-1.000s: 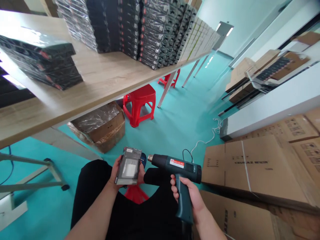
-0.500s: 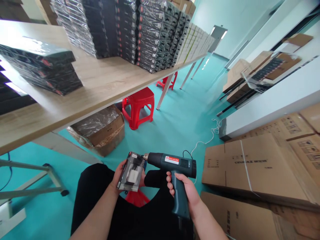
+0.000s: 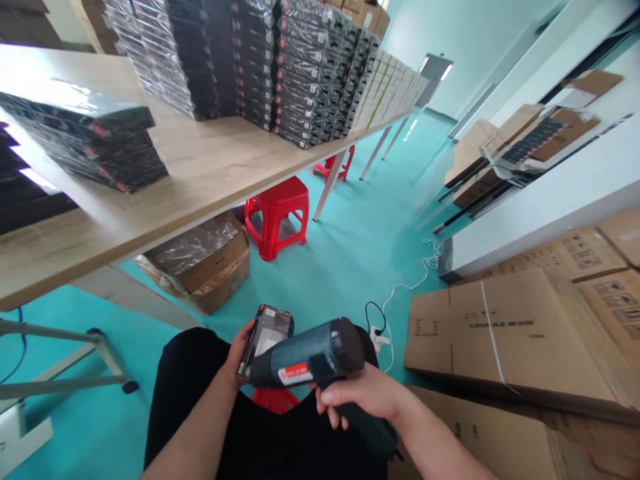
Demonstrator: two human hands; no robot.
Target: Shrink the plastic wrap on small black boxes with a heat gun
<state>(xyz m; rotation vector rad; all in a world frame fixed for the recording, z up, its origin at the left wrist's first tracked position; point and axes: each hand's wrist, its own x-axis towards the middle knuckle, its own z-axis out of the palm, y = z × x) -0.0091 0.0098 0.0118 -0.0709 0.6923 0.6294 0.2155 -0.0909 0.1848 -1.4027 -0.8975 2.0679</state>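
Observation:
Above my lap, my left hand (image 3: 239, 350) grips a small black box (image 3: 270, 325) in clear plastic wrap by its left side. My right hand (image 3: 345, 398) is wrapped around the handle of a dark green heat gun (image 3: 310, 353) with a red and white label. The gun's barrel points left and crosses in front of the box's lower part, hiding it. Its nozzle is close to the box's lower left corner; whether they touch I cannot tell.
Left, a wooden table (image 3: 210, 170) bears tall stacks of wrapped black boxes (image 3: 300, 80). Beneath are an open carton (image 3: 215, 263) and a red stool (image 3: 280, 213). Large cartons (image 3: 490, 327) stand on the right. A white cord (image 3: 425, 270) and a plug (image 3: 379, 339) lie on the floor.
The heat gun has swung down and left, its nozzle moving from the box's upper right corner to its lower left. My left hand and the box have stayed nearly in place.

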